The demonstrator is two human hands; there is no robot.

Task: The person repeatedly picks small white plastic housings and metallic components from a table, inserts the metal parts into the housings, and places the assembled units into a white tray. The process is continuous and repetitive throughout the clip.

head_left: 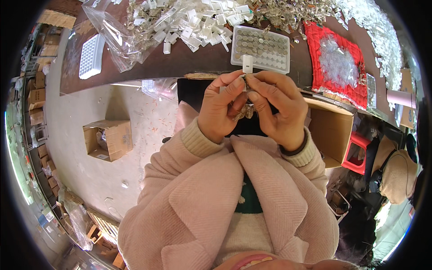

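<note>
My left hand (220,105) and my right hand (281,105) meet in front of my chest at the table's near edge, fingers closed in pinches. A small white plastic case (247,64) with a slot stands just above the fingertips. A bunch of thin, shiny gold-toned wire (246,111) hangs below them, between the palms. The fingers hide how case and wire join. Just beyond the hands is a clear-rimmed tray (288,66) with rows of round silver button cells (258,42); its near right pockets show white.
A heap of white cases (202,22) and tangled wire bundles (288,13) cover the far table. Left lie a plastic bag (112,33) and a white tray (92,56). Right is a red cloth (315,54) with clear pieces. Cardboard boxes (119,139) and a red stool (356,153) stand below.
</note>
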